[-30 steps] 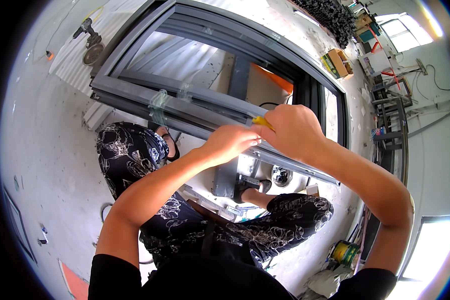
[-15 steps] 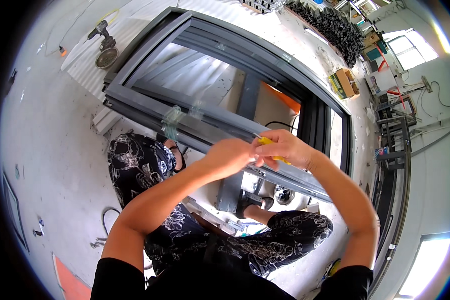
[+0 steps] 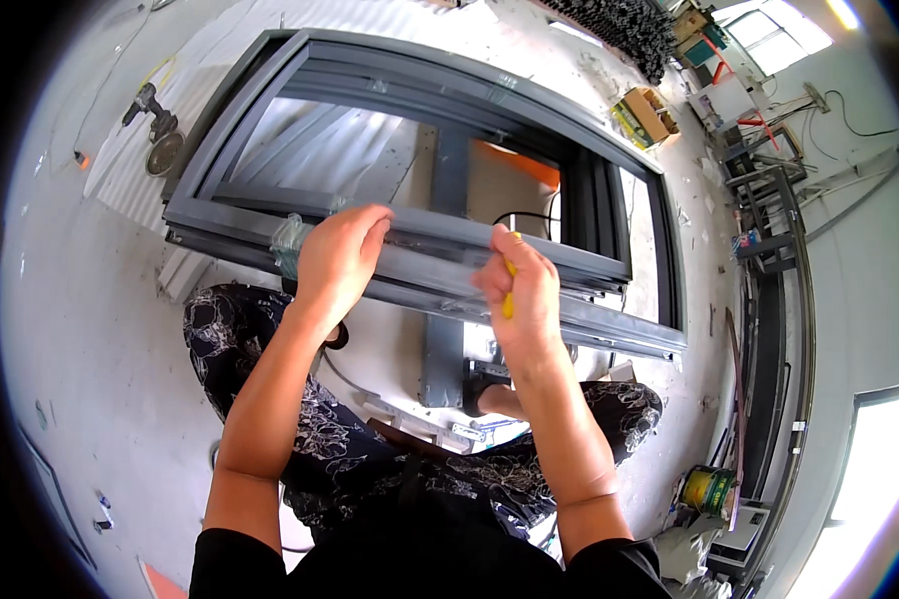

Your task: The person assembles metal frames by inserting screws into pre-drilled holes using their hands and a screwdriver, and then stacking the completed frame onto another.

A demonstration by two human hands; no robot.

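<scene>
A stack of dark grey metal window frames [image 3: 410, 262] lies before me, with its near rails across my knees. My left hand [image 3: 338, 262] is over the near rail, its fingers drawn together; whatever they hold, if anything, is hidden. Beside it, a band of clear plastic wrap [image 3: 289, 245] goes round the rail. Further right, my right hand [image 3: 529, 299] is closed in a fist round a slim yellow-handled tool [image 3: 510, 268], with a thin pale tip pointing up and away. The fingers of that hand are partly smeared by motion.
A cordless drill [image 3: 152, 112] and a round bowl [image 3: 165, 154] stand at the far left. Beyond the frames are an open cardboard box [image 3: 649, 118] and a pile of dark profiles [image 3: 624, 30]. A dark beam [image 3: 443, 359] runs beneath the frames. Metal racking [image 3: 784, 299] lines the right wall.
My hands were together at the near rail and are now apart. The left hand has moved left towards the plastic wrap; the right has turned upright with the yellow tool. The view has shifted.
</scene>
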